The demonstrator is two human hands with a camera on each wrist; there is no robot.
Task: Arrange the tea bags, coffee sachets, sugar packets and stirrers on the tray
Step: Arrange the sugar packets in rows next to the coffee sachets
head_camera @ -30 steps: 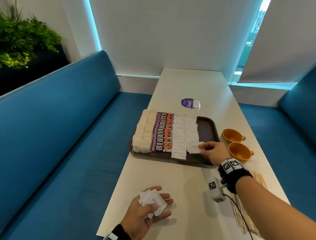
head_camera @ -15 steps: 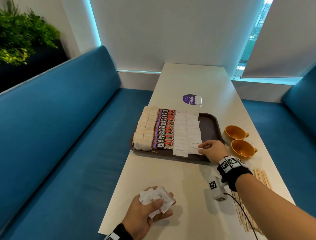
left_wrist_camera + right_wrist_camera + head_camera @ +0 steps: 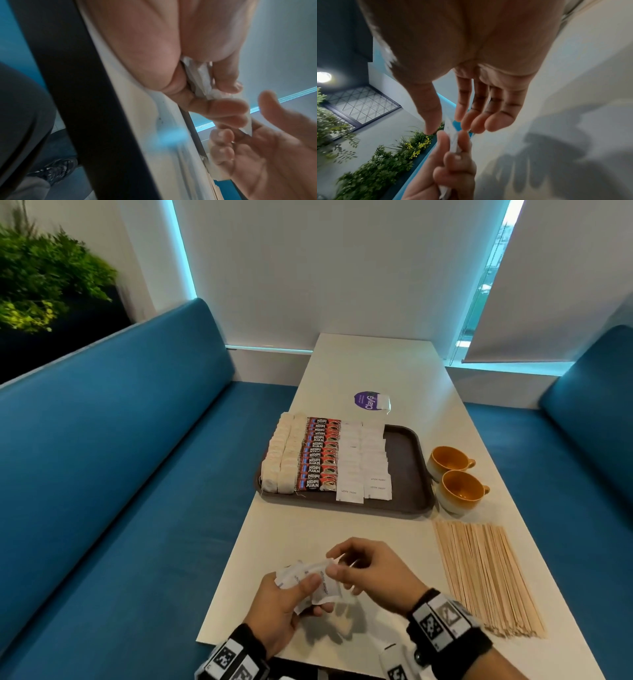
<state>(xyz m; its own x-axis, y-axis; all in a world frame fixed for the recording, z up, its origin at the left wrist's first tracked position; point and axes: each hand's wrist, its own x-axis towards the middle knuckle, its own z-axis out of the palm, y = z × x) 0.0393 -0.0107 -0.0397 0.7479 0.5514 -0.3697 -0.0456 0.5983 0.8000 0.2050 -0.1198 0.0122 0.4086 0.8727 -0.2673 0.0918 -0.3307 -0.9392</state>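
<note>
Now that the right hand (image 3: 371,573) has left the tray (image 3: 407,470), its grip pinches another sugar packet (image 3: 325,578) from the left hand (image 3: 284,604)'s clutched bundle; stirrers (image 3: 486,577) wait on the bench (image 3: 376,364).

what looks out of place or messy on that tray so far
Mostly tidy rows. On the tray, the nearest white sugar packet in the left sugar column sticks out past its neighbours toward the near rim. One tea bag also lies off the tray, on the purple sticker behind it.
</note>
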